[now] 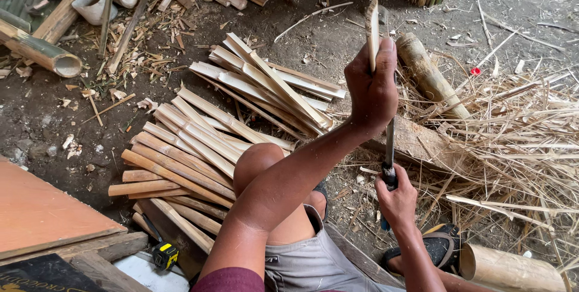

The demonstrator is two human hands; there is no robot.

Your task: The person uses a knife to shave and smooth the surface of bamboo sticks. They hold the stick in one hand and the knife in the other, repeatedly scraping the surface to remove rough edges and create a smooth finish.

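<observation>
My left hand (372,84) is closed around the upper part of a bamboo strip (373,29) held upright, its pale tip sticking out above my fist. Below it, my right hand (395,197) grips the dark handle of a long knife (389,142) whose blade points up along the strip. The strip's lower end stands over a worn wooden chopping block (422,142) on the dirt floor. My bare knee (258,159) is bent between my arms.
A pile of split bamboo slats (199,141) lies left of my knee. Thin bamboo shavings (518,129) heap on the right beside a bamboo pole (429,75). A yellow tape measure (164,254), wooden boards (42,213), bamboo tubes (42,51) and a sandal (439,248) surround me.
</observation>
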